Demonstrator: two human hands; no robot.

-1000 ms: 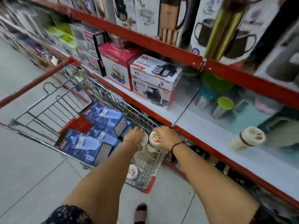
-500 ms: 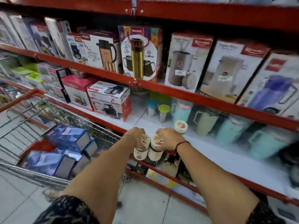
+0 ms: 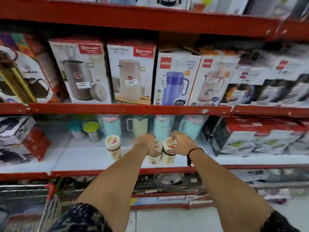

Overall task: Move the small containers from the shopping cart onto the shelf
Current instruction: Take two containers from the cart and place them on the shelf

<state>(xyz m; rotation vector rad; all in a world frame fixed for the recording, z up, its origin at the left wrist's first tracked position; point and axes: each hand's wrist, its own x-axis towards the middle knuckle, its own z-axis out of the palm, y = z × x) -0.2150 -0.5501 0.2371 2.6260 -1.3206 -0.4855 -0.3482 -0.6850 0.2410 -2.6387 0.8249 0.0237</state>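
Observation:
My left hand [image 3: 145, 142] grips a small cream container [image 3: 154, 157] with a white lid. Right beside it, touching, my right hand [image 3: 181, 144] grips a second one [image 3: 168, 154]. Both containers hang upright just above the white shelf board [image 3: 83, 158], near its red front edge. A third matching container [image 3: 113, 147] stands on that board a little to the left of my hands, apart from them. The wire shopping cart [image 3: 48, 208] shows only as a blurred corner at the bottom left.
Pastel mugs and flasks [image 3: 160, 127] line the back of the shelf behind my hands. A green-lidded cup [image 3: 91, 131] stands at back left. Boxes [image 3: 260, 139] crowd the right side and another box [image 3: 21, 139] the left. Boxed jugs [image 3: 132, 72] fill the shelf above.
Both hands lifted the two containers out of the cart and carried them rightward up over the shelf board. The view swung from the cart to the shelf.

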